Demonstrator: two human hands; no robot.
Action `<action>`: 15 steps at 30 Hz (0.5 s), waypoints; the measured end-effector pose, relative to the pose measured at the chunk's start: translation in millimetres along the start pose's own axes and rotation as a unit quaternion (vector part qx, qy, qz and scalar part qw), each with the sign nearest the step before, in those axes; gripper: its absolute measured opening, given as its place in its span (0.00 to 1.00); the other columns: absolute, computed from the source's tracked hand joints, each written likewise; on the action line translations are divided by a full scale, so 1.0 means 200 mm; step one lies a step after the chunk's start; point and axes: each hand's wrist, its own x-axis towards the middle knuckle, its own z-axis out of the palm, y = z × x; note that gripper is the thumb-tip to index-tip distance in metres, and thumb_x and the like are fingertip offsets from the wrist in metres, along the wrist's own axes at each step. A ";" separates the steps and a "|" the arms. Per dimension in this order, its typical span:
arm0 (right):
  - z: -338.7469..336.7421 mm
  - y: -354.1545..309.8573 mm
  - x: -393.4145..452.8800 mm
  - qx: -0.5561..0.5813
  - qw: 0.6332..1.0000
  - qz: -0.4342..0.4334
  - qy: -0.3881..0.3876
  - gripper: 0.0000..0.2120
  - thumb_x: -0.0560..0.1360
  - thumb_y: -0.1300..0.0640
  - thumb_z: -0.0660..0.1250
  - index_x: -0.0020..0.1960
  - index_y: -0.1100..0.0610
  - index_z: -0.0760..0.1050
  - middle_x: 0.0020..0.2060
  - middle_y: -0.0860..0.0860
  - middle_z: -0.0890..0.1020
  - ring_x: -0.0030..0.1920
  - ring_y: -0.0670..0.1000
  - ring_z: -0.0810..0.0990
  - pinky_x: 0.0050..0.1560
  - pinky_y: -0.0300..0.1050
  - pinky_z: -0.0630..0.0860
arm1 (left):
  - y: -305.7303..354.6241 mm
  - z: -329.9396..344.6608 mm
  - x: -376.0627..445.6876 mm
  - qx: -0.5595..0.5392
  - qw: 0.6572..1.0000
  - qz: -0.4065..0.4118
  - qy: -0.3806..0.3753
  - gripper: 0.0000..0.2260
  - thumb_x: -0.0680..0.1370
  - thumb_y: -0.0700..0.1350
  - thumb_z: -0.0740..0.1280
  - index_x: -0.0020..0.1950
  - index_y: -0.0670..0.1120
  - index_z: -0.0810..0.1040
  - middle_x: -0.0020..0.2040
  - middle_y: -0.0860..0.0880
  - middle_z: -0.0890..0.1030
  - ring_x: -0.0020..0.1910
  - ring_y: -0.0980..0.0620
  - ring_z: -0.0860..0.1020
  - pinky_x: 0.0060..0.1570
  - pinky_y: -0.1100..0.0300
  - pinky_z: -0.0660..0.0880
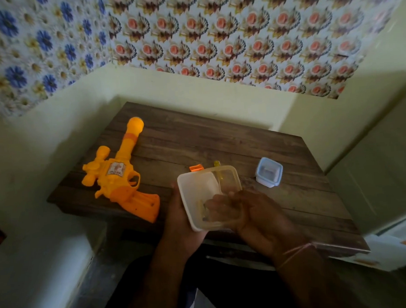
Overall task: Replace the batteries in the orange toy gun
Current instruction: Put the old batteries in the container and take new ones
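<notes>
Orange toy gun (121,175) flat on counter (220,138), left side; sticker unreadable. Left hand (177,216) grips translucent tub (199,184); right hand (252,212) reaches in, fingers blurred, can't tell. Small lidded box (268,172) right.

My left hand (177,216) cups the clear container (210,198) from its left side and underneath, while my right hand (247,212) reaches over its right wall, fingers (214,206) curled down inside it, both forearms angled inward.
</notes>
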 end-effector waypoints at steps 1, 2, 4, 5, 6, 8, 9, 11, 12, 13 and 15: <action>0.01 0.00 0.01 -0.047 0.999 -0.015 0.023 0.09 0.77 0.66 0.58 0.52 0.67 0.76 0.43 0.62 0.84 0.43 0.59 0.85 0.40 0.56 0.81 | 0.00 0.00 0.00 0.008 1.000 0.010 0.004 0.21 0.82 0.59 0.57 0.61 0.44 0.78 0.52 0.42 0.82 0.51 0.42 0.81 0.50 0.45 0.78; 0.01 -0.01 0.01 -0.101 0.993 -0.038 0.043 0.08 0.77 0.67 0.60 0.51 0.67 0.76 0.41 0.61 0.84 0.41 0.58 0.85 0.37 0.52 0.81 | -0.01 0.00 0.00 0.019 1.000 0.019 0.002 0.21 0.81 0.59 0.57 0.60 0.45 0.79 0.51 0.43 0.82 0.51 0.42 0.81 0.49 0.46 0.79; 0.04 -0.01 0.00 -0.231 0.964 -0.095 0.087 0.06 0.76 0.65 0.63 0.48 0.63 0.78 0.39 0.57 0.85 0.38 0.54 0.85 0.35 0.47 0.80 | -0.01 0.00 0.00 0.031 0.999 0.021 -0.004 0.21 0.81 0.60 0.58 0.60 0.46 0.79 0.52 0.43 0.82 0.52 0.42 0.81 0.51 0.44 0.78; 0.04 0.00 0.01 -0.293 0.942 -0.118 0.112 0.05 0.76 0.62 0.64 0.48 0.60 0.79 0.39 0.55 0.85 0.37 0.51 0.85 0.34 0.44 0.80 | -0.01 0.01 -0.01 0.024 1.000 0.016 -0.007 0.20 0.81 0.60 0.58 0.60 0.46 0.79 0.52 0.43 0.82 0.53 0.42 0.81 0.52 0.43 0.77; 0.05 0.00 0.02 -0.349 0.917 -0.136 0.137 0.04 0.76 0.60 0.65 0.48 0.57 0.79 0.39 0.52 0.84 0.37 0.49 0.84 0.34 0.42 0.79 | -0.01 0.00 -0.01 0.018 1.000 0.017 -0.008 0.20 0.82 0.58 0.57 0.59 0.46 0.79 0.51 0.43 0.83 0.52 0.42 0.81 0.52 0.44 0.77; 0.05 0.02 0.04 -0.431 0.872 -0.165 0.165 0.05 0.75 0.56 0.67 0.51 0.52 0.77 0.40 0.47 0.83 0.39 0.44 0.83 0.36 0.40 0.79 | -0.01 -0.02 0.00 0.011 0.999 0.029 -0.015 0.20 0.85 0.54 0.52 0.54 0.45 0.80 0.47 0.43 0.82 0.48 0.44 0.81 0.48 0.46 0.79; 0.04 0.03 0.05 -0.449 0.860 -0.175 0.166 0.05 0.75 0.54 0.67 0.51 0.50 0.76 0.40 0.44 0.82 0.40 0.41 0.82 0.37 0.37 0.79 | -0.01 -0.03 0.00 0.012 0.999 0.031 -0.018 0.21 0.86 0.52 0.50 0.53 0.44 0.80 0.46 0.43 0.81 0.47 0.43 0.81 0.47 0.46 0.80; 0.04 0.05 0.05 -0.464 0.851 -0.190 0.154 0.04 0.76 0.53 0.67 0.49 0.45 0.74 0.37 0.40 0.80 0.37 0.36 0.80 0.31 0.28 0.74 | -0.01 -0.04 0.00 0.023 0.999 0.036 -0.020 0.21 0.86 0.51 0.48 0.56 0.42 0.78 0.47 0.41 0.81 0.49 0.41 0.80 0.48 0.45 0.80; 0.04 0.06 0.06 -0.466 0.851 -0.197 0.142 0.05 0.76 0.53 0.67 0.49 0.44 0.73 0.36 0.39 0.78 0.35 0.34 0.79 0.28 0.26 0.71 | 0.00 -0.03 0.00 0.027 0.999 0.039 -0.016 0.22 0.86 0.52 0.49 0.59 0.42 0.78 0.49 0.40 0.82 0.50 0.41 0.81 0.48 0.45 0.80; 0.03 0.07 0.07 -0.465 0.852 -0.203 0.133 0.06 0.76 0.54 0.67 0.50 0.44 0.74 0.36 0.38 0.78 0.34 0.32 0.78 0.27 0.25 0.70 | -0.01 -0.03 -0.01 0.029 0.999 0.040 -0.013 0.22 0.85 0.53 0.49 0.61 0.41 0.78 0.51 0.40 0.82 0.51 0.41 0.81 0.48 0.44 0.80; 0.03 0.10 0.09 -0.465 0.851 -0.207 0.130 0.07 0.76 0.54 0.66 0.53 0.46 0.75 0.40 0.39 0.79 0.38 0.33 0.79 0.31 0.26 0.72 | -0.01 -0.01 -0.02 0.030 0.999 0.032 0.010 0.23 0.85 0.55 0.51 0.58 0.43 0.82 0.53 0.40 0.83 0.50 0.41 0.83 0.47 0.44 0.79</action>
